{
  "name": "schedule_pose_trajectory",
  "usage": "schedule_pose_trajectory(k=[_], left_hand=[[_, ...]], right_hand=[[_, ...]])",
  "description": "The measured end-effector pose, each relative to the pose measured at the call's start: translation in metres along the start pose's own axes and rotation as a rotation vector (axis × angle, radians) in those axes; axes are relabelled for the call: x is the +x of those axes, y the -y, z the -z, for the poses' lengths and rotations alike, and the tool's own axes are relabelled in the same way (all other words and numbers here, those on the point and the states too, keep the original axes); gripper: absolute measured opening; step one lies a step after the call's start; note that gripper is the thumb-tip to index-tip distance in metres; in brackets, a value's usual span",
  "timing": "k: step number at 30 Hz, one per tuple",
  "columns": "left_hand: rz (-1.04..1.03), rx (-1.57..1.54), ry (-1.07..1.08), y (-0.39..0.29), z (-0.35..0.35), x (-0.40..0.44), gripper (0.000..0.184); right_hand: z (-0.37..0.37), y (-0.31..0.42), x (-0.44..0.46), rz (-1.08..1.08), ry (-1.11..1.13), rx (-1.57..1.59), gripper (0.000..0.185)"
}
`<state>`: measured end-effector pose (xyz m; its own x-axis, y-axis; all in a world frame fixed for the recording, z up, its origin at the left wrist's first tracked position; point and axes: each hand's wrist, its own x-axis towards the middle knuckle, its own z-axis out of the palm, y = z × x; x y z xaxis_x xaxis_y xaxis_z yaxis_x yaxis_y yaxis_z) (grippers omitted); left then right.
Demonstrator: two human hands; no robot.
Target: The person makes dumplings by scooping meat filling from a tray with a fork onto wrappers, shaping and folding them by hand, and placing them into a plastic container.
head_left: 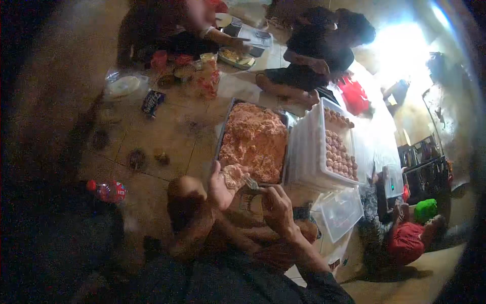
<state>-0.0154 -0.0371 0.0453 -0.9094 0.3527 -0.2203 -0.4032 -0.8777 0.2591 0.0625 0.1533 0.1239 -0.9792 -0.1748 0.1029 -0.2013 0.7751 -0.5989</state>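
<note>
My left hand [220,191] is held palm up at the tray's near left corner, with a flattened lump of pink minced mixture [235,176] lying on its fingers. In my right hand [276,202] is a metal fork [250,182], its end touching the lump. Just beyond both hands, a dark-rimmed tray [220,137] holds a large heap of the pink mixture [253,137]. To the right stands a stack of white plastic containers [305,147]; the top one holds several rows of round pink balls [339,152].
A clear lid [341,215] lies right of my knees. A red-capped bottle [109,191] and a dark blue packet [152,103] are at left. Two people sit across the tiled floor, one near a plate of food [237,58]. Another person in red [406,242] is at right.
</note>
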Motion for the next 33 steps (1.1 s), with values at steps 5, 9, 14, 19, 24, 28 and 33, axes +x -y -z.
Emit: schedule_pose_trajectory(k=[5, 9, 14, 19, 24, 28, 33], left_hand=[[0.092, -0.085, 0.081, 0.021, 0.035, 0.014, 0.079], [0.062, -0.109, -0.028, 0.023, 0.015, 0.009, 0.082], [-0.011, -0.1, -0.088, 0.035, 0.026, 0.023, 0.075], [0.036, 0.015, 0.011, 0.033, 0.02, 0.025, 0.071], [0.424, -0.076, 0.525, 0.055, 0.119, 0.102, 0.084], [0.226, 0.4, 0.6, 0.029, 0.043, 0.042, 0.082], [-0.282, 1.263, 1.053, 0.032, 0.047, 0.061, 0.063]], right_hand=[[0.0, -0.017, 0.004, 0.083, -0.147, 0.148, 0.028], [-0.009, -0.013, 0.002, 0.004, -0.178, 0.304, 0.017], [0.0, -0.012, -0.007, 0.097, -0.207, 0.107, 0.015], [-0.018, -0.054, -0.017, 0.18, -0.232, 0.123, 0.016], [-0.023, -0.049, -0.006, -0.12, -0.378, 0.472, 0.017], [-0.017, -0.064, 0.004, -0.431, 0.022, 0.826, 0.034], [0.038, -0.005, 0.026, -0.229, 0.012, 0.813, 0.026]])
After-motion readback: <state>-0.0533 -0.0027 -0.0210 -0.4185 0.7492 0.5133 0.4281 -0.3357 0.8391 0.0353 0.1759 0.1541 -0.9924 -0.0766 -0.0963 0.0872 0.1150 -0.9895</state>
